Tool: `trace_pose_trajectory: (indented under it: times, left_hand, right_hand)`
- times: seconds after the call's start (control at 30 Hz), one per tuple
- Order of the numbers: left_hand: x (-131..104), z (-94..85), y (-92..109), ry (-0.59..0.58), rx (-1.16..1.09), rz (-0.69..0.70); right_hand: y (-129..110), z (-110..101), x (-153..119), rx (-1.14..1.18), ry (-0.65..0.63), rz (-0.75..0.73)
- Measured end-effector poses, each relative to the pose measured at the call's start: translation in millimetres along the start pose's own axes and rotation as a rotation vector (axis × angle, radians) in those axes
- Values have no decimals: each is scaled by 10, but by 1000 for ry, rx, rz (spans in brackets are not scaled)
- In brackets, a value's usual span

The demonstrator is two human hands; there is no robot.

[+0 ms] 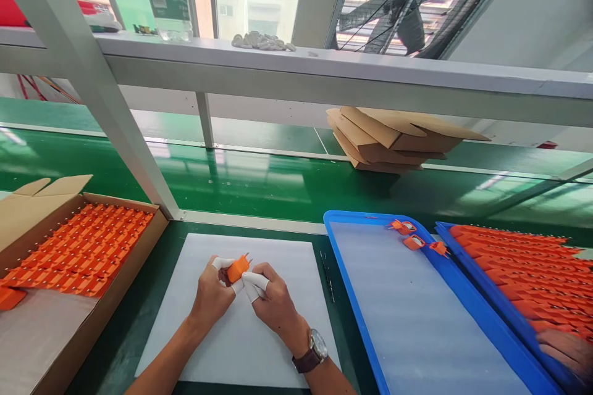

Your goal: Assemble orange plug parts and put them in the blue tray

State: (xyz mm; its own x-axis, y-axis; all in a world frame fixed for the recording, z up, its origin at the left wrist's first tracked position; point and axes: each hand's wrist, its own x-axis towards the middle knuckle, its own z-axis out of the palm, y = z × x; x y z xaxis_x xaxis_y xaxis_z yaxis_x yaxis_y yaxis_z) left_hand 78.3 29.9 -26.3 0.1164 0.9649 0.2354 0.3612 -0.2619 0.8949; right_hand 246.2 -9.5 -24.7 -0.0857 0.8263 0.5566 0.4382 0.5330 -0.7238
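Between my hands is a small orange power plug (238,268) with two metal prongs pointing up and away. My left hand (214,290) pinches its body from the left, with white finger covers on the thumb and a finger. From the right, my right hand (274,301) has its covered thumb and fingers pressed together at the plug's lower edge. A watch (315,349) is on my right wrist. Both hands are above a white sheet (204,355) on the dark green bench.
At left stands an open cardboard box (134,265) with rows of orange plugs (88,247). A blue tray (352,296) at right has a few plugs at its far edge. Another person's hand (567,349) is at a second, filled tray (491,293). Thin tools (327,276) lie beside the sheet.
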Motion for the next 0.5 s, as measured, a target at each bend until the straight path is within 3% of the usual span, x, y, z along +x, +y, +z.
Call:
trace_pose_trajectory:
  times: [0.3, 0.5]
  left_hand:
    - [32, 12, 16, -135, -194, 0]
    - [4, -14, 18, -325, -235, 55]
  right_hand:
    - [-38, -56, 65, 179, 34, 239]
    - [-9, -131, 116, 261, 128, 404]
